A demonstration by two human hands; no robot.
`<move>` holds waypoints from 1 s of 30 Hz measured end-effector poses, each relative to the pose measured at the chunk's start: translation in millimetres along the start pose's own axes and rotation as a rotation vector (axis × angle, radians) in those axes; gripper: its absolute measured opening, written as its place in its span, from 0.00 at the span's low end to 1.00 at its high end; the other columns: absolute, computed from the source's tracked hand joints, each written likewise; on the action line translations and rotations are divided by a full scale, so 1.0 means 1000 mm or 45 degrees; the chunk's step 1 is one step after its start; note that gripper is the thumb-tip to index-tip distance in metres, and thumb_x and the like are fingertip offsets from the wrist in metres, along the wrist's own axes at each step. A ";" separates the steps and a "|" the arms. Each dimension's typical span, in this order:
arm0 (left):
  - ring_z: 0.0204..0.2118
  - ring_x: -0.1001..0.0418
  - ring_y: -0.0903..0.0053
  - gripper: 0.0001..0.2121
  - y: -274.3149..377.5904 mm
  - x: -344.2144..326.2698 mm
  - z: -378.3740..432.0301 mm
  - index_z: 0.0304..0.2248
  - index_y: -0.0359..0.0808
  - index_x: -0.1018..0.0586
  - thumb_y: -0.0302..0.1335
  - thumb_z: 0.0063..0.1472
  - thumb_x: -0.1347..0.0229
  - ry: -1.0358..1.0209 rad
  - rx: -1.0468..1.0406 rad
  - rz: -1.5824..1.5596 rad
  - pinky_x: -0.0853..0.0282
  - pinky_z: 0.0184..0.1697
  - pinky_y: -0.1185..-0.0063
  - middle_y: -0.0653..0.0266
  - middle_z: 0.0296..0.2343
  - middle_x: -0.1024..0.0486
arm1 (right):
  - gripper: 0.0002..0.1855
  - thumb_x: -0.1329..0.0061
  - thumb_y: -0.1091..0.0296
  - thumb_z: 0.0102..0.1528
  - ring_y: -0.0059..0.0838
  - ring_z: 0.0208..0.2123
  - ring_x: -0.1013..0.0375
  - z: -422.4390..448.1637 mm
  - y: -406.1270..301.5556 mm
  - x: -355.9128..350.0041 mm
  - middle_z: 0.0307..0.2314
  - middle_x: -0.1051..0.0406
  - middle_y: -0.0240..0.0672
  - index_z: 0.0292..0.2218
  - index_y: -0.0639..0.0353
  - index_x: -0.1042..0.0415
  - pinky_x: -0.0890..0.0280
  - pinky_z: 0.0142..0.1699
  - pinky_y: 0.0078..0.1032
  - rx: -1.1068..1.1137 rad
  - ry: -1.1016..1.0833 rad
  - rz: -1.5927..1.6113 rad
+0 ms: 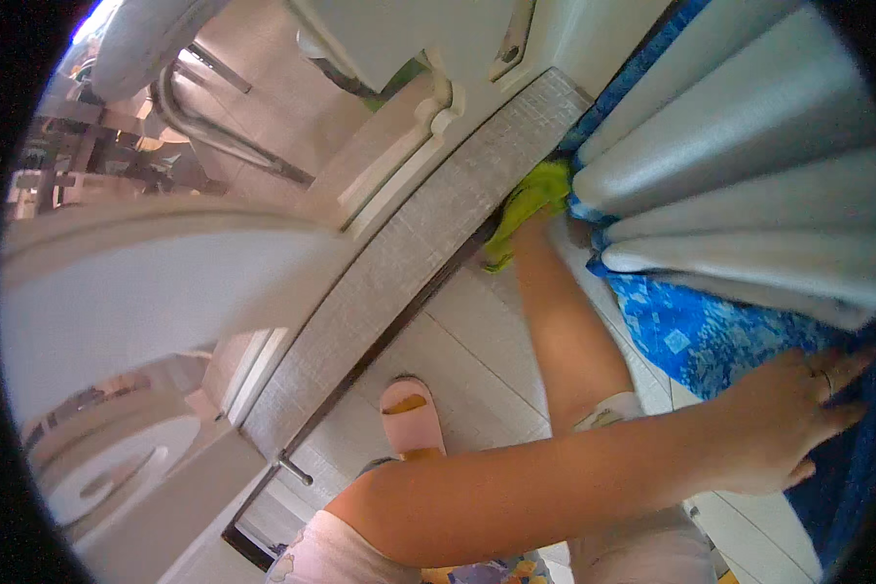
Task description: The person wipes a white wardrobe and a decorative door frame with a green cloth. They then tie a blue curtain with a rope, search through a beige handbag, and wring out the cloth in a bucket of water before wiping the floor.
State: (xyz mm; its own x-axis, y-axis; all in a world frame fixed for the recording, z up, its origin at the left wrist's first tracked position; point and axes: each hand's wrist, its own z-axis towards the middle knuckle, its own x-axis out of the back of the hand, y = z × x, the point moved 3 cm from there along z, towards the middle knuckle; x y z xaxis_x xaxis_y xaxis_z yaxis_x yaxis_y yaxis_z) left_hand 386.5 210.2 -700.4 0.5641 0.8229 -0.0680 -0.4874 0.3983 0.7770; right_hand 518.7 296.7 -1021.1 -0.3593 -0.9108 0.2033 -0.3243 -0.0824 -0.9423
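My left arm crosses the view from lower left to right. At its end my left hand (781,423), with a ring on one finger, lies over blue fabric (839,467) with its fingers apart. The picture does not settle whether the fingers grip that fabric. My right arm reaches down and away beneath it. Around my right hand (540,217), mostly hidden, bunches a lime-green cloth (515,223). The cloth lies against the edge of a grey textured sill (438,226), beside the blue hem of a white curtain (715,139).
A pink slipper (412,420) with a foot in it stands on pale floor tiles (474,350). A metal door handle (296,469) juts out at lower left. White panels (168,285) border the sill's far side. Blue patterned fabric (679,328) spreads below the curtain.
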 end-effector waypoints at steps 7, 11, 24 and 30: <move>0.46 0.41 0.59 0.24 -0.001 0.018 0.012 0.40 0.34 0.30 0.34 0.40 0.46 -0.149 0.125 -0.156 0.45 0.48 0.69 0.52 0.43 0.38 | 0.15 0.61 0.58 0.48 0.34 0.31 0.33 0.039 0.019 0.005 0.30 0.33 0.38 0.32 0.61 0.33 0.38 0.37 0.30 -0.128 0.043 -0.020; 0.47 0.43 0.58 0.24 0.008 0.015 0.013 0.40 0.32 0.31 0.33 0.41 0.46 0.035 -0.049 -0.139 0.48 0.49 0.69 0.51 0.41 0.38 | 0.16 0.61 0.58 0.48 0.34 0.31 0.33 -0.007 0.026 0.001 0.30 0.33 0.38 0.32 0.61 0.33 0.38 0.37 0.31 -0.071 0.054 -0.071; 0.46 0.42 0.58 0.23 0.028 0.029 0.018 0.37 0.29 0.30 0.32 0.39 0.45 -0.007 -0.080 -0.065 0.46 0.48 0.70 0.48 0.44 0.40 | 0.16 0.62 0.57 0.48 0.35 0.31 0.34 0.062 -0.007 0.027 0.30 0.33 0.38 0.32 0.60 0.34 0.38 0.37 0.31 -0.069 0.139 -0.102; 0.45 0.41 0.58 0.21 0.036 0.025 0.018 0.35 0.29 0.28 0.30 0.38 0.45 0.097 -0.051 -0.134 0.45 0.47 0.69 0.48 0.45 0.42 | 0.16 0.62 0.57 0.48 0.35 0.31 0.34 -0.079 0.021 -0.018 0.30 0.33 0.38 0.33 0.60 0.34 0.38 0.37 0.32 -0.011 0.066 -0.149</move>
State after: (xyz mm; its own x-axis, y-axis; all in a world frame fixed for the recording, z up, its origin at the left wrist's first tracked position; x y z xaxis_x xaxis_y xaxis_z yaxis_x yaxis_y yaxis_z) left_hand 394.5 238.0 -662.7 0.5621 0.8035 -0.1959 -0.4557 0.4985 0.7375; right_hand 449.8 343.1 -1023.2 -0.3634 -0.8729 0.3257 -0.3742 -0.1833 -0.9090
